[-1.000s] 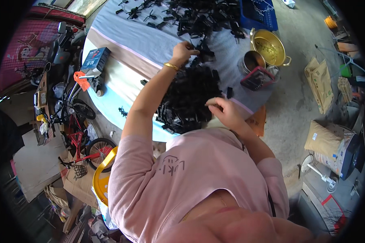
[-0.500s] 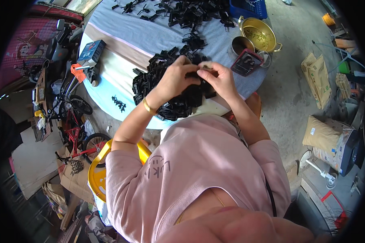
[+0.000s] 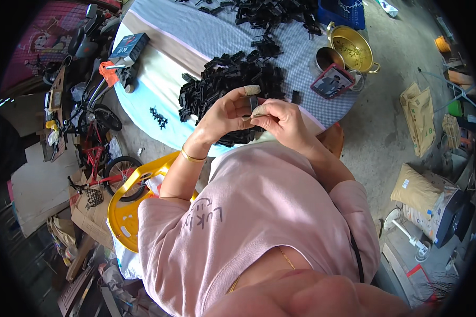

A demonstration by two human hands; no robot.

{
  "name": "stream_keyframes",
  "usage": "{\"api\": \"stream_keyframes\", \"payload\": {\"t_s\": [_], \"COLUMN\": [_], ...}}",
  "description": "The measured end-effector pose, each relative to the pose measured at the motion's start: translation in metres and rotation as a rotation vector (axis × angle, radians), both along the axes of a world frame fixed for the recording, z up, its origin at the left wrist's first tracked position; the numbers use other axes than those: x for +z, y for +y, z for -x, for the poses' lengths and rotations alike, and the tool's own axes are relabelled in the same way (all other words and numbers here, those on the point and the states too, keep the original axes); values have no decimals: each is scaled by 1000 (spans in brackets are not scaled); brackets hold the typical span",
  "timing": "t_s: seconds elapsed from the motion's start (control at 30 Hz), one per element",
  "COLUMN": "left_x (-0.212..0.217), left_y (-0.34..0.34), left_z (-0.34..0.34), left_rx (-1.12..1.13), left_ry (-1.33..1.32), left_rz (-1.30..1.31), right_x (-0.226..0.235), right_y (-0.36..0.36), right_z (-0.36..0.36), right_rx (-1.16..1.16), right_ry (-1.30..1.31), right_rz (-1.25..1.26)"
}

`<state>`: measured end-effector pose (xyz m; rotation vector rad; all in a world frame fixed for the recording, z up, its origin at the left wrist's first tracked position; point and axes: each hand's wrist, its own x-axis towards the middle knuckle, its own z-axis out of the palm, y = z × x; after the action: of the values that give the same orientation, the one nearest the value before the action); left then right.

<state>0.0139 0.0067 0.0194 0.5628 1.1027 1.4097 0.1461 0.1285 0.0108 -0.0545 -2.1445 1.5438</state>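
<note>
Both my hands are close together over the near edge of a heap of small black plastic parts [image 3: 217, 79] on the round table. One small black plastic part [image 3: 253, 102] stands up between the fingers of my left hand [image 3: 222, 116], whose index fingertip has a tan wrap. My right hand [image 3: 281, 119] is closed in a pinch right against that part; what lies between its fingertips is too small to make out. Just right of the heap lies a single black piece [image 3: 295, 96].
A second black heap [image 3: 269, 15] spreads at the far side, near a blue basket [image 3: 344, 20]. At right stand a gold pot [image 3: 373, 50], a metal cup [image 3: 330, 59] and a phone [image 3: 331, 82]. A blue box [image 3: 129, 48] and several small black pieces [image 3: 157, 118] lie left.
My hands have come down toward my body, and the black part between the fingers now shows. The right fingers have shifted lower on it. The whole view has shifted slightly.
</note>
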Motion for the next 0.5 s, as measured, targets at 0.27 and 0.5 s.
{"api": "stream_keyframes", "payload": {"t_s": [0.27,0.5], "left_x": [0,-16], "left_y": [-6,-8], "left_z": [-15,-23], "left_rx": [48,232], "left_ry": [197,337], "left_rz": [-83,-36], "right_x": [-3,-12], "right_y": [-4,5], "right_z": [-1,-1], "right_rx": [26,74], "right_ry": [-307,-289], "right_rz": [430,614]}}
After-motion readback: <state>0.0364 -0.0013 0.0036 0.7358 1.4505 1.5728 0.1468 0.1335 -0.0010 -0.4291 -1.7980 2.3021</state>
